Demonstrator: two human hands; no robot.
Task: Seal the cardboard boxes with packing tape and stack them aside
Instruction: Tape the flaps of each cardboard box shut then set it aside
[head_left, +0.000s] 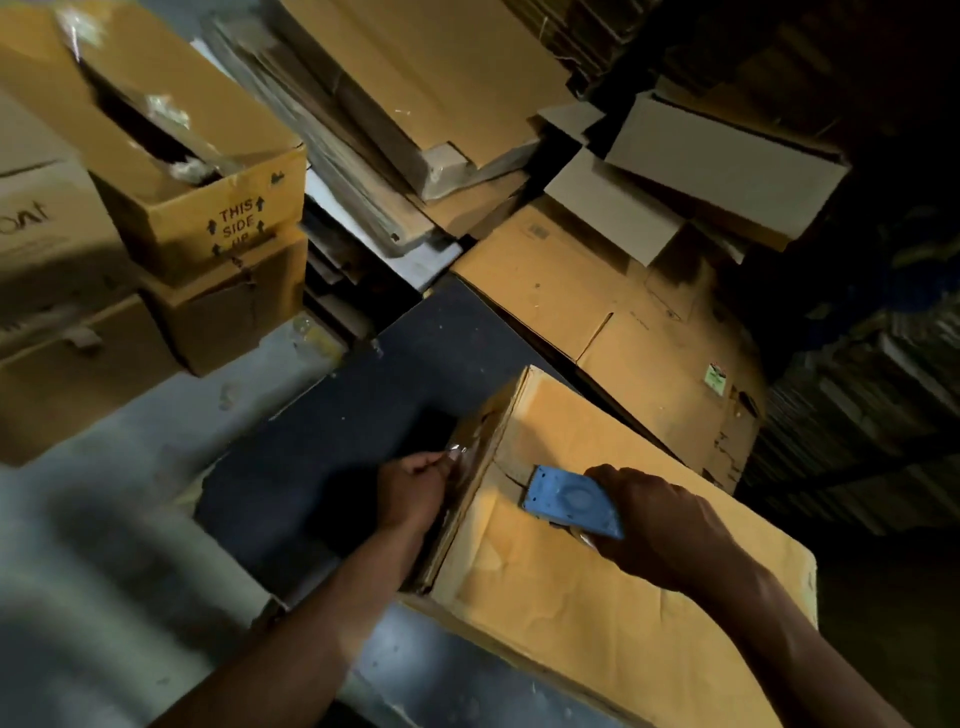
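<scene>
A large tan cardboard box (587, 587) lies in front of me on a dark mat, its closed top facing up. My right hand (660, 525) grips a blue tape dispenser (571, 501) that rests on the box top near the seam. My left hand (415, 486) is at the box's left side, its curled fingers pinching a clear strip of tape (460, 454) against that side. The tape roll itself is hidden under the dispenser and my right hand.
Stacked brown boxes, one marked THIS SIDE UP (208, 208), stand at the left. Flattened cardboard sheets (613, 312) and piles of flat cartons (415, 93) fill the far side and right. The dark mat (332, 441) and grey floor (104, 545) lie to the left of the box.
</scene>
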